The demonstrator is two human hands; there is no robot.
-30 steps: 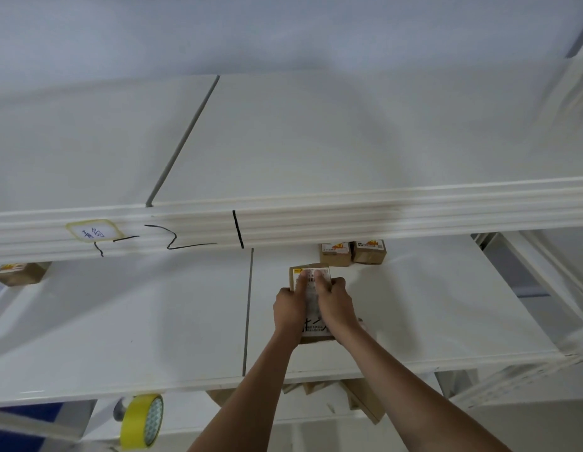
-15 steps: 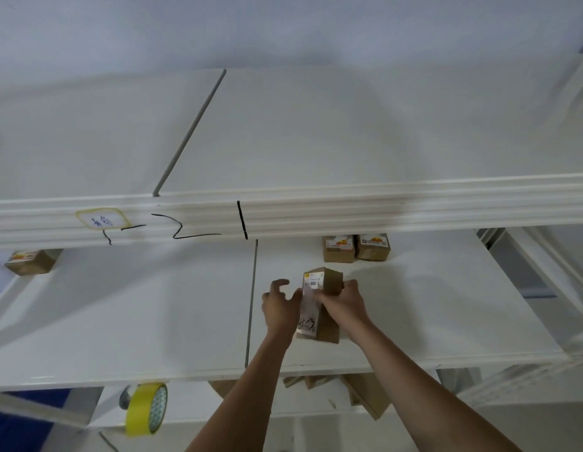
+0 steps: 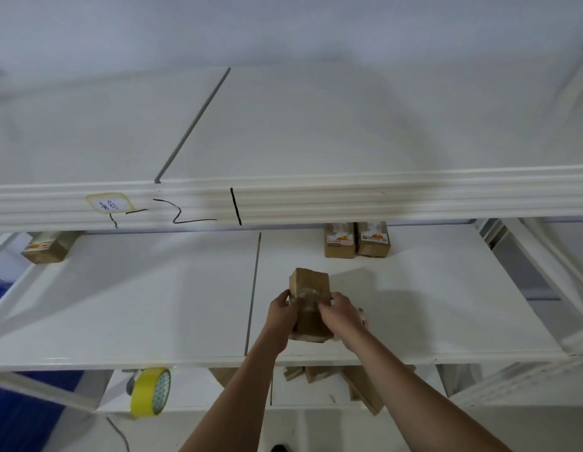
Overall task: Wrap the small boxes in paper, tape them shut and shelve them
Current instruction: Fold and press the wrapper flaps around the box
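A small box wrapped in brown paper (image 3: 309, 288) lies on the middle white shelf (image 3: 153, 305), its plain taped side up. My left hand (image 3: 282, 313) grips its left side and my right hand (image 3: 340, 313) grips its right side, fingers curled over the top. Two wrapped boxes (image 3: 339, 244) (image 3: 372, 241) stand side by side at the back of the same shelf, labels showing. Another wrapped box (image 3: 50, 247) sits at the shelf's far left.
The upper shelf's front rail (image 3: 349, 200) with black pen marks and a small label runs across above my hands. A yellow tape roll (image 3: 151, 391) and brown paper pieces (image 3: 362, 386) lie on the lower surface. Shelf uprights stand at the right.
The box has been turned over between my hands: the printed label side that faced up is now hidden and a plain brown side shows. Both hands have closed on it again.
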